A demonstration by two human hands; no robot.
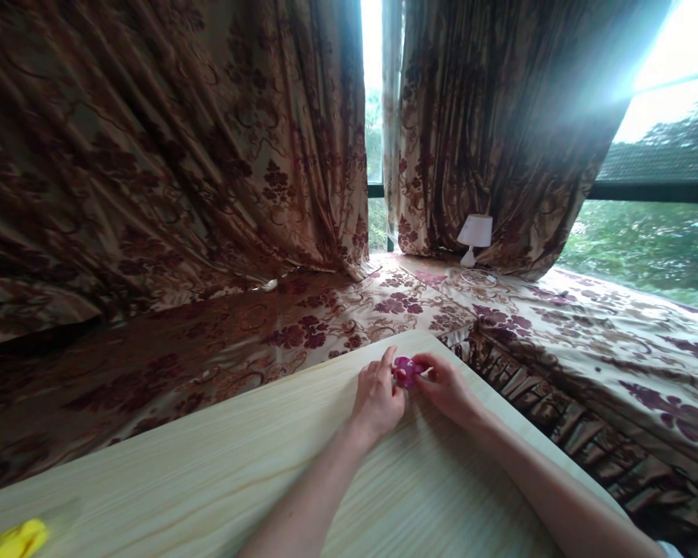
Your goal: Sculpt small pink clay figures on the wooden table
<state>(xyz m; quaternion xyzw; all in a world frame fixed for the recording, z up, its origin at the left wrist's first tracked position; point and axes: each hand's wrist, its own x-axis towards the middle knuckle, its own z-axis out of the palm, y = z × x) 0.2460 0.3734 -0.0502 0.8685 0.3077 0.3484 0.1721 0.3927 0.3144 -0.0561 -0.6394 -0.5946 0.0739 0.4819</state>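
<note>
A small pink-purple object (406,371) is held between both hands near the far corner of a light wooden table (209,473). My left hand (377,397) pinches its left side with fingers curled. My right hand (447,387) grips its right side, fingers closed around it. The object is too small and too covered by fingers for me to make out what it is.
A yellow item (15,539) lies at the table's near left edge. Beyond the table stretches a floral-covered ledge (587,325) with a small white lamp (474,236). Heavy floral curtains (180,139) hang behind, and a bright window (663,155) is at the right.
</note>
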